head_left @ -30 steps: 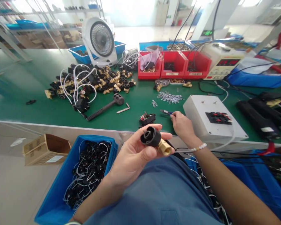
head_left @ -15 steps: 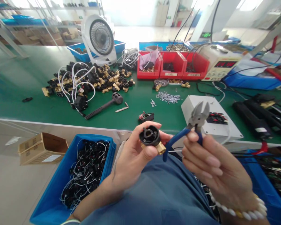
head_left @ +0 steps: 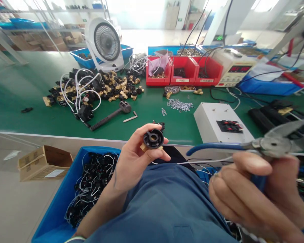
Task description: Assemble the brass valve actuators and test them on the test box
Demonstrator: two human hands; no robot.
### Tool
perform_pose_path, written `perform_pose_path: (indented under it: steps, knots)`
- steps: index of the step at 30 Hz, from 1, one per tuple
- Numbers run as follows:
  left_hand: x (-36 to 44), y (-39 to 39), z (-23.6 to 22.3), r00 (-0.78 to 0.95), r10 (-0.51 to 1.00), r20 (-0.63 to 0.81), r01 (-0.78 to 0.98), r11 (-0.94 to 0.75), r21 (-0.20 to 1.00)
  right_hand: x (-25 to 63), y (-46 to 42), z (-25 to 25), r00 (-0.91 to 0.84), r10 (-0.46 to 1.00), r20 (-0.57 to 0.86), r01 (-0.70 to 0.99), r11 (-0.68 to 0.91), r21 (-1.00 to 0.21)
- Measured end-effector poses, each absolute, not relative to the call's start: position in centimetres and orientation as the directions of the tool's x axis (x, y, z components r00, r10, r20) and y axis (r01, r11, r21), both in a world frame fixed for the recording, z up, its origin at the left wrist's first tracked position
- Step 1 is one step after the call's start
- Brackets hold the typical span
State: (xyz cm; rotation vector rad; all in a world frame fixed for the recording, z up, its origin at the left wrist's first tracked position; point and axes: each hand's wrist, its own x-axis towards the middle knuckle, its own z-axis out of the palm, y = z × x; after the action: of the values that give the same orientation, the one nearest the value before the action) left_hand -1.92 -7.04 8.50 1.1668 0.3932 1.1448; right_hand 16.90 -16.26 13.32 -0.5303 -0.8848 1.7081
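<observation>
Between the thumb and fingers of my left hand (head_left: 131, 158) is a brass valve fitting with a round black plastic cap (head_left: 153, 139), its open face turned up towards me. My right hand (head_left: 258, 192) is wrapped round blue-handled cutting pliers (head_left: 273, 143), held close to the camera with the jaws spread and pointing right. One blue handle reaches left, apart from the fitting. Just behind the fitting, a small black part (head_left: 159, 125) on the table edge is partly hidden by my left hand.
A rubber mallet (head_left: 111, 114), a hex key (head_left: 130, 116), metal clips (head_left: 179, 105) and a pile of brass fittings (head_left: 119, 86) lie on the green table. Behind stand red bins (head_left: 158, 79) and a fan (head_left: 106, 42). A grey box (head_left: 207, 118) stands right; a blue crate (head_left: 50, 206) is below left.
My right hand has carried the pliers right and nearer the camera, away from the fitting, and turned them so the jaws point right. My left hand has shifted slightly left with the fitting.
</observation>
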Motion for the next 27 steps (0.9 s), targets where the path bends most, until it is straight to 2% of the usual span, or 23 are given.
perform_pose_path:
  steps: [2, 5, 8, 12, 15, 19, 24, 27]
  knots:
    - [-2.1, -7.2, 8.7, 0.427, 0.861, 0.275, -0.480, -0.043, 0.876, 16.4, -16.7, 13.1, -0.230, 0.966, 0.121, -0.489, -0.007, -0.873]
    - [-2.0, -8.1, 8.8, 0.455, 0.856, 0.248, -0.461, -0.011, 0.887, 15.8, -16.5, 12.3, 0.007, 0.969, 0.248, -0.103, 0.247, -0.964]
    - [-1.9, -8.9, 8.7, 0.491, 0.834, 0.251, -0.445, -0.007, 0.896, 16.0, -15.8, 11.5, 0.058, 0.922, 0.383, 0.193, 0.366, -0.910]
    - [-2.0, -9.5, 8.7, 0.478, 0.836, 0.268, -0.415, -0.053, 0.908, 16.7, -15.6, 11.3, -0.014, 0.908, 0.419, 0.338, 0.399, -0.852]
    - [-2.0, -9.6, 8.8, 0.447, 0.850, 0.277, -0.393, -0.091, 0.915, 16.8, -15.9, 11.6, -0.009, 0.941, 0.338, 0.320, 0.323, -0.891]
    - [-1.8, -9.6, 8.9, 0.396, 0.859, 0.324, -0.377, -0.169, 0.910, 16.4, -16.1, 12.2, -0.043, 0.976, 0.214, 0.136, 0.217, -0.967]
    - [-1.5, -9.5, 9.0, 0.326, 0.849, 0.416, -0.312, -0.318, 0.895, 15.6, -15.7, 12.8, -0.177, 0.976, -0.128, -0.089, -0.145, -0.985]
    - [-1.4, -9.2, 9.1, 0.299, 0.829, 0.472, -0.267, -0.402, 0.876, 15.3, -15.6, 13.1, -0.241, 0.942, -0.235, -0.143, -0.274, -0.951]
